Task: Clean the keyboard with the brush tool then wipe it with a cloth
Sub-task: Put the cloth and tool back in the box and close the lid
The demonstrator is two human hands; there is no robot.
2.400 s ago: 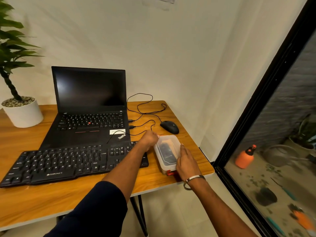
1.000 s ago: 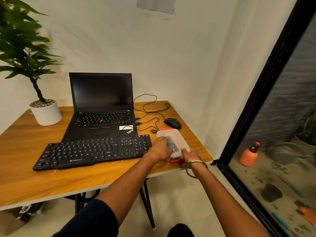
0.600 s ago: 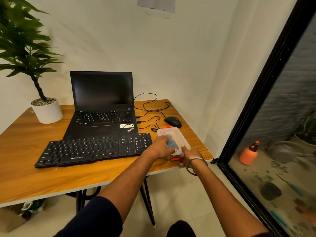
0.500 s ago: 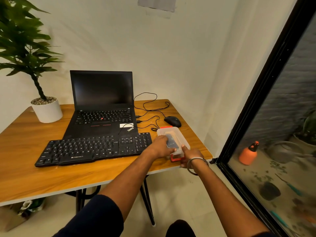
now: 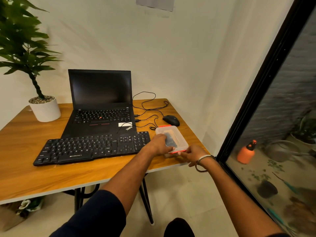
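Both of our hands are on the clear plastic box (image 5: 177,135) at the near right part of the surface (image 5: 25,137). Our left hand (image 5: 159,145) lies over the box's left side with its fingers curled on the lid and the thumb at the near edge, gripping it. Our right hand (image 5: 192,153) pinches the orange latch (image 5: 177,152) at the box's near end with its fingertips. A dark object shows through the lid, but we cannot tell what it is.

Just left of the box lies the black keyboard (image 5: 92,147). Its long axis runs left to right along the surface, tilted a little so the right end sits farther from us than the left, and its keys face up with the space bar edge toward us. Our left hand reaches over its right end.

Behind the keyboard stands an open black laptop (image 5: 100,106) with a dark screen. Right of the laptop, thin black cables (image 5: 150,106) loop across the wood to a black mouse (image 5: 171,120), which sits just beyond the box's far end. A white pot with a green plant (image 5: 44,108) stands at the far left corner. Beyond the black door frame (image 5: 259,86) on the right, an orange spray bottle (image 5: 246,152) stands on the ground outside.
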